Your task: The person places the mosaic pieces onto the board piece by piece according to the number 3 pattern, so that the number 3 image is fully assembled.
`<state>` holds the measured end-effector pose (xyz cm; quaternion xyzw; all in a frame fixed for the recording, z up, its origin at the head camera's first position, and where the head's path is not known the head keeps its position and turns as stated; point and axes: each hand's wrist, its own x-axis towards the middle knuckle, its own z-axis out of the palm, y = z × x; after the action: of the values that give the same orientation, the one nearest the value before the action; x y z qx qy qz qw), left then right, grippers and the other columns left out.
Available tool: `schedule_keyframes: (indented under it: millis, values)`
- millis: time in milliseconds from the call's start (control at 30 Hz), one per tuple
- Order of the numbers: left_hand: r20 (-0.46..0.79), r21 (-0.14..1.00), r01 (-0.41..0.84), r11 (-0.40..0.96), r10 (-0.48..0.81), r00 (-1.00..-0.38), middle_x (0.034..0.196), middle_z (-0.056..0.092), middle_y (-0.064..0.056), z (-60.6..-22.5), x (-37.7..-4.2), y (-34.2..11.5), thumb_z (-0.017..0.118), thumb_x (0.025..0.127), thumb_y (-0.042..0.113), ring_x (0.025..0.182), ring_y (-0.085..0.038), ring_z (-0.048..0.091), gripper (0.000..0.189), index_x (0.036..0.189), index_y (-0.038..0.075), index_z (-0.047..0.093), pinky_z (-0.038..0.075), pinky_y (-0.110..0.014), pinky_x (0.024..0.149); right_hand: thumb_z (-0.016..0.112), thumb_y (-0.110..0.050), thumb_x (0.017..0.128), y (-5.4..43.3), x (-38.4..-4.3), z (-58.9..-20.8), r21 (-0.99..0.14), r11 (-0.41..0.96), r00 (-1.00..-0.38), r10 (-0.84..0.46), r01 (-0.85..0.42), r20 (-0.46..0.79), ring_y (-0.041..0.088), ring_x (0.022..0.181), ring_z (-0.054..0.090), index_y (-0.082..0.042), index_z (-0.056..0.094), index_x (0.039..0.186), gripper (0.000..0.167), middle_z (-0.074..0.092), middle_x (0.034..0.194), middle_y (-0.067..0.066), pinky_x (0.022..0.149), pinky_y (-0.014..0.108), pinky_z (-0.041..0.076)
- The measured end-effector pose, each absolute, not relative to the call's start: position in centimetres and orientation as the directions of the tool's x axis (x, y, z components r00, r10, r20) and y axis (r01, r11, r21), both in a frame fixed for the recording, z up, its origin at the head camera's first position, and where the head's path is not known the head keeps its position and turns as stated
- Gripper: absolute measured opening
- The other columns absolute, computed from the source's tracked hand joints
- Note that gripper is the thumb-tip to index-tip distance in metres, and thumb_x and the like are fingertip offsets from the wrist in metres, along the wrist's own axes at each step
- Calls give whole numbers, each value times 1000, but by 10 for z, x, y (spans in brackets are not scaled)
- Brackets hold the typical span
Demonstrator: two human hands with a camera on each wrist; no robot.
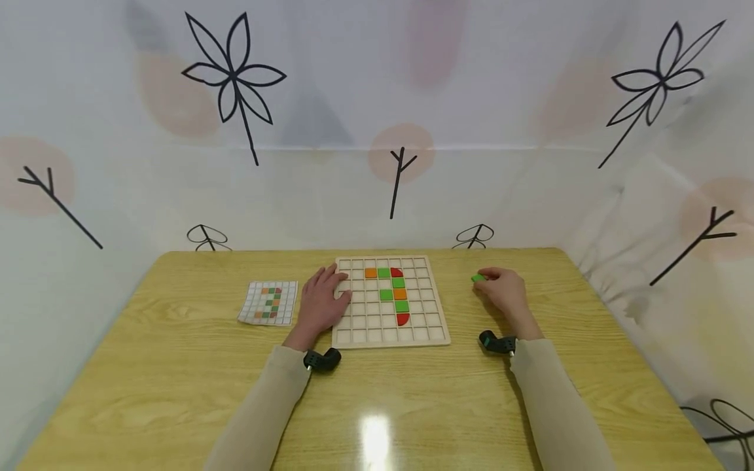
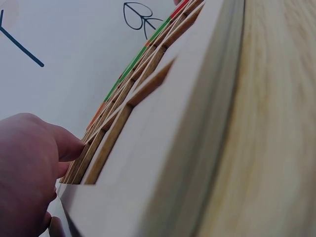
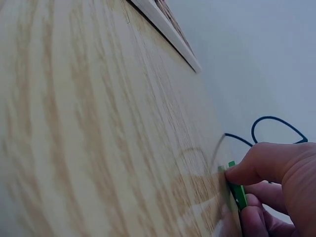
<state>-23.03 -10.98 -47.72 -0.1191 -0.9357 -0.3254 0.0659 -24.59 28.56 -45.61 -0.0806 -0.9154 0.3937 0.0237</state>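
Observation:
A wooden grid board (image 1: pixel 438 340) lies on the table with orange, green and red tiles set in several of its squares. Two red tiles, the upper (image 1: pixel 396 272) and the lower (image 1: pixel 403 319), have a rounded side; the others are square. My left hand (image 1: pixel 320 302) rests on the board's left edge, fingers extended, its thumb (image 2: pixel 69 143) touching the grid in the left wrist view. Right of the board, my right hand (image 1: pixel 505 291) pinches a green tile (image 3: pixel 238 193) between thumb and fingers, close to the tabletop.
A paper card (image 1: pixel 288 304) printed with a coloured grid pattern lies left of the left hand. The wooden table (image 1: pixel 194 392) meets a white patterned cloth (image 1: pixel 330 196) at the back and sides. Each wrist wears a small black camera.

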Motion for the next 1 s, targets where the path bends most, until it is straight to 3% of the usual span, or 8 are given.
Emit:
schedule_keyframes:
  millis: [333, 667, 1000]
  values:
    - [201, 596, 273, 755, 189, -961, 160, 31, -10, -479, -234, -110, 56, 101, 29, 148, -34, 20, 42, 139, 11, 58, 14, -56, 118, 65, -18, 93, 286, -246, -454, -742, 660, -986, 168, 119, -9, 34, 103, 57, 5, 61, 132, 45, 62, 120, 25, 84, 41, 49]
    - [200, 586, 267, 765, 182, -963, 160, 32, -11, -478, -232, -111, 57, 100, 30, 148, -35, 21, 42, 138, 11, 59, 16, -57, 117, 67, -19, 91, 281, -242, -444, -707, 706, -994, 102, 45, 39, 30, 95, 57, 6, 62, 130, 46, 63, 113, 22, 66, 28, 47]
    - [195, 582, 263, 769, 181, -964, 160, 32, -11, -476, -230, -109, 57, 101, 30, 148, -35, 21, 43, 139, 10, 58, 16, -57, 117, 68, -15, 91, 252, -227, -430, -666, 742, -995, -27, -82, 93, 38, 103, 60, 6, 63, 130, 44, 62, 116, 24, 78, 47, 54]
